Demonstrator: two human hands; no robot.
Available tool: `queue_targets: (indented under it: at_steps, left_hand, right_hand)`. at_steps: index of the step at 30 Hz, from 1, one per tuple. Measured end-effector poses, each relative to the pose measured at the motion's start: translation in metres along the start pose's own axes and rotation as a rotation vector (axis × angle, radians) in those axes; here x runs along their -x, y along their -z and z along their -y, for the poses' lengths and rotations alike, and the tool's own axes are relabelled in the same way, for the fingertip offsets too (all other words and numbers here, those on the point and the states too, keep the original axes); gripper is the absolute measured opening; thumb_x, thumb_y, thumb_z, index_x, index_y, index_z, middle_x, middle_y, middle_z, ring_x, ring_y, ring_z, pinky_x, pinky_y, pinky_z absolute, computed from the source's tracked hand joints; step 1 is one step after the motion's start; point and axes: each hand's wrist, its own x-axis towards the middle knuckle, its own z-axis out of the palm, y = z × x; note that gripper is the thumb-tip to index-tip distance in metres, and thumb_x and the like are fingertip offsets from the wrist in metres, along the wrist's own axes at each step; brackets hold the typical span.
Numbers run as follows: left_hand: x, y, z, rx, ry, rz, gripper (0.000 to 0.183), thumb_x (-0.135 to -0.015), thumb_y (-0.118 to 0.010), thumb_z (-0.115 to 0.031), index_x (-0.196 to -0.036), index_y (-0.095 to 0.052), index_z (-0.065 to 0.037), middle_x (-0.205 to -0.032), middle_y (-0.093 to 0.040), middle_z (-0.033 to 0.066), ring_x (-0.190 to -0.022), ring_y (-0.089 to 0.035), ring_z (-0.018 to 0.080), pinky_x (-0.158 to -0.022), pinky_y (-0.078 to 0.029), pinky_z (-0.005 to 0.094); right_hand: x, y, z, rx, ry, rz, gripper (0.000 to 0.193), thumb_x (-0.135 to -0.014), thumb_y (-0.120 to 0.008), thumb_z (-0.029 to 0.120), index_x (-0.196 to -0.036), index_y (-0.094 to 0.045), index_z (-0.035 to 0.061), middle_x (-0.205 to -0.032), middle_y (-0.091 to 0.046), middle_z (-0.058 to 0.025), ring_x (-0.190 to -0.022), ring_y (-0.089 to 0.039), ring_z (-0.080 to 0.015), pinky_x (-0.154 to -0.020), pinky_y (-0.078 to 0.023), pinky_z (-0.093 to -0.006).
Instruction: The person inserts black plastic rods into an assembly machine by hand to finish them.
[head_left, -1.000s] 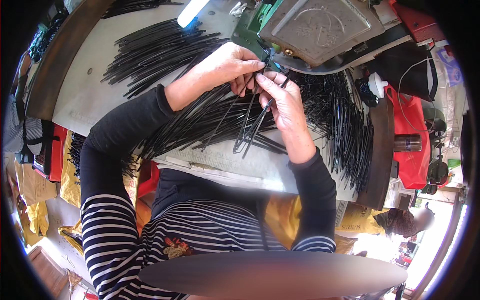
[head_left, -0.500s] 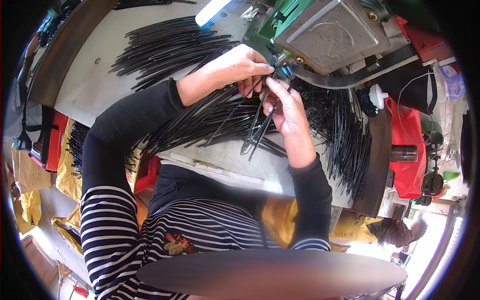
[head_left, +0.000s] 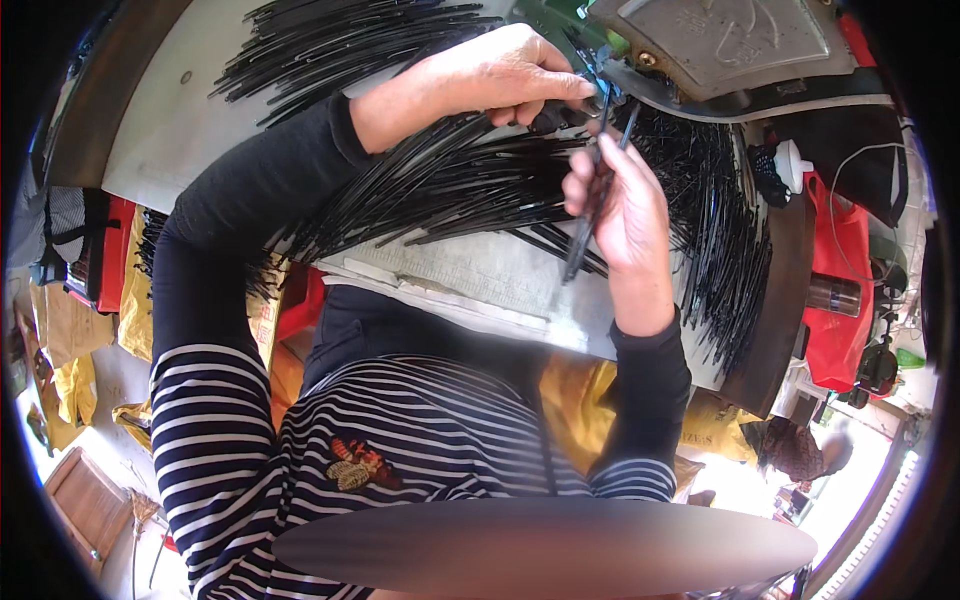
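Observation:
Close to the green and grey machine (head_left: 725, 45), the thumb and fingers of my left hand (head_left: 495, 75) are pinched together. What they hold, if anything, is too small and hidden to name. Just right of it, my right hand (head_left: 632, 215) grips a few thin black rods (head_left: 583, 245), their lower ends pointing down toward me and smeared by motion. Below my left hand a heap of similar black rods (head_left: 455, 185) covers the worktable (head_left: 450, 290). A tangled pile of them (head_left: 725, 230) spreads on the right, under and beside the machine.
Another bundle of black rods (head_left: 310, 50) is at the back left. A dark raised rim (head_left: 780, 330) borders the table's right side, with a red bag (head_left: 840, 340) and a dark cylinder (head_left: 833, 294) beyond. Yellow sacks (head_left: 575, 410) are below the table. A person (head_left: 800, 450) is at far right.
Both hands have shifted to the right and a little toward the machine. My right hand has drawn apart from the left, its rods swinging to a steeper angle. The whole view has shifted slightly.

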Motion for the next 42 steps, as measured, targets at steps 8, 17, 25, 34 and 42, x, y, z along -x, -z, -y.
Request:
queue_targets:
  at_steps: [8, 17, 25, 34, 42]
  left_hand:
    - [0.010, -0.003, -0.006, -0.389, 0.096, 0.120, 0.027, -0.088, -0.056, -0.026, -0.095, -0.066, -0.002, -0.051, -0.056, 0.0055, -0.037, -0.049, 0.0103, -0.039, -0.040, 0.0236]
    - [0.009, -0.021, 0.005, -0.797, -0.148, 0.056, 0.020, -0.075, -0.062, -0.021, -0.084, -0.063, -0.004, -0.072, -0.062, 0.0157, -0.071, -0.061, 0.0318, -0.065, -0.049, 0.0375]
    - [0.010, -0.015, -0.003, -0.718, -0.070, 0.049, 0.017, -0.075, -0.060, -0.017, -0.080, -0.066, -0.002, -0.070, -0.063, 0.0157, -0.067, -0.062, 0.0319, -0.064, -0.049, 0.0361]
    - [0.015, -0.009, -0.006, -0.637, -0.081, 0.021, 0.019, -0.076, -0.060, -0.016, -0.084, -0.067, 0.000, -0.075, -0.064, 0.0172, -0.070, -0.063, 0.0317, -0.066, -0.050, 0.0341]
    - [0.007, -0.004, 0.000, -0.512, -0.116, 0.043, 0.023, -0.078, -0.059, -0.015, -0.090, -0.066, 0.004, -0.078, -0.066, 0.0163, -0.066, -0.065, 0.0242, -0.065, -0.051, 0.0296]
  right_hand:
    - [0.050, 0.076, 0.066, 0.566, 0.158, -0.295, 0.029, -0.094, -0.046, 0.019, -0.111, -0.053, -0.0025, -0.064, -0.046, 0.0018, -0.043, -0.034, -0.0021, -0.037, -0.025, -0.0163]
    - [0.067, 0.123, 0.078, 1.610, 0.623, -0.665, 0.032, -0.081, -0.062, 0.014, -0.111, -0.057, 0.0035, -0.108, -0.058, -0.0133, -0.095, -0.059, -0.0258, -0.083, -0.045, -0.0318]
    - [0.031, 0.081, 0.046, 1.839, 0.633, -0.286, 0.027, -0.075, -0.062, 0.008, -0.102, -0.059, 0.0057, -0.107, -0.057, -0.0096, -0.093, -0.058, -0.0283, -0.078, -0.048, -0.0354]
    - [0.021, 0.077, 0.041, 1.984, 0.784, -0.132, 0.013, -0.075, -0.062, 0.006, -0.087, -0.060, 0.0052, -0.095, -0.057, -0.0061, -0.083, -0.059, -0.0236, -0.067, -0.049, -0.0343]
    - [0.017, 0.057, 0.035, 1.797, 1.109, -0.279, 0.012, -0.078, -0.064, 0.007, -0.090, -0.062, 0.0081, -0.086, -0.061, -0.0030, -0.069, -0.061, -0.0212, -0.059, -0.050, -0.0289]
